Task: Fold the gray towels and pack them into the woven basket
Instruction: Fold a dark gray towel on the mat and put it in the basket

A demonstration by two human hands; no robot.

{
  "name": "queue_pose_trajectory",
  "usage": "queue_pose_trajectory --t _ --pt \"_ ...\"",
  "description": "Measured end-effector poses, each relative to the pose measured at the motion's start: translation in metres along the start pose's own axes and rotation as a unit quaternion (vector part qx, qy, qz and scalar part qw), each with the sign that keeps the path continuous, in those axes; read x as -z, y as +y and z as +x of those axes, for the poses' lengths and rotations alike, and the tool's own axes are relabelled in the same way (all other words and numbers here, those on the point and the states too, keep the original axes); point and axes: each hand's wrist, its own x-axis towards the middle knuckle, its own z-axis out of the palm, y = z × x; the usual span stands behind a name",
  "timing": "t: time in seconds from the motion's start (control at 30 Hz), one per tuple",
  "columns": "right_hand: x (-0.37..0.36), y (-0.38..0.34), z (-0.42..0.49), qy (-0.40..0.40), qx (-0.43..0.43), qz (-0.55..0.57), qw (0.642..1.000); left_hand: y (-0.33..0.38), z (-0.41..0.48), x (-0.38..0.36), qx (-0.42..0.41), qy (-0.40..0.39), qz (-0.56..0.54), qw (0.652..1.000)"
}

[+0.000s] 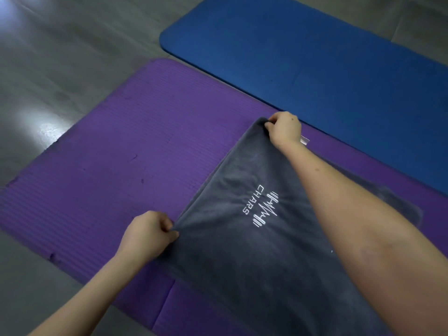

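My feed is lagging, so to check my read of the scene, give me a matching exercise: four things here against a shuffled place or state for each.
1 gray towel
2 purple mat
3 blue mat
4 right hand

A pinches the towel's far corner
B bears white CHARS lettering
C lies under the towel
D lies farthest away, beside the other mat

Pairs: 1-B, 2-C, 3-D, 4-A

The towel [230,263] runs off the bottom edge and under the right arm [351,214], the blue mat [315,57] is cut off top and right, and a pale scrap [305,140] is too small to tell.
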Motion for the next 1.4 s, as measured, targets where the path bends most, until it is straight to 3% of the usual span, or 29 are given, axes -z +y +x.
queue_pose_trajectory --t 0.17,0.43,0.6,0.67,0.77,0.9,1.03,1.23,1.4 --pt "-0.017 0.005 0.005 -0.016 0.024 -0.140 0.990 -0.005 -0.006 -0.007 -0.015 0.036 0.018 0.999" --pt "-0.011 0.009 0.009 -0.014 0.043 -0.208 0.977 -0.006 0.004 -0.005 0.032 -0.035 -0.039 0.998" --pt "0.024 0.017 0.003 -0.017 0.050 -0.109 0.993 -0.004 0.001 -0.002 0.014 -0.029 -0.111 0.993" --pt "0.051 0.029 -0.002 -0.049 0.024 0.032 0.998 0.001 -0.002 0.001 -0.007 0.001 -0.124 0.992" --pt "0.100 0.060 -0.021 -0.086 0.004 0.218 0.972 0.014 -0.005 0.012 -0.048 0.062 -0.102 0.992" --pt "0.176 0.108 -0.060 -0.103 0.005 0.254 0.962 0.044 -0.011 0.034 -0.115 0.121 -0.043 0.985" --pt "0.250 0.145 -0.102 -0.106 0.000 0.252 0.962 0.088 -0.015 0.048 -0.216 0.087 0.047 0.971" --pt "0.339 0.190 -0.136 0.025 -0.022 0.306 0.951 0.191 -0.022 0.087 -0.347 0.161 0.079 0.921" --pt "0.390 0.211 -0.130 0.167 -0.055 0.386 0.906 0.304 -0.033 0.124 -0.373 0.244 0.057 0.893"
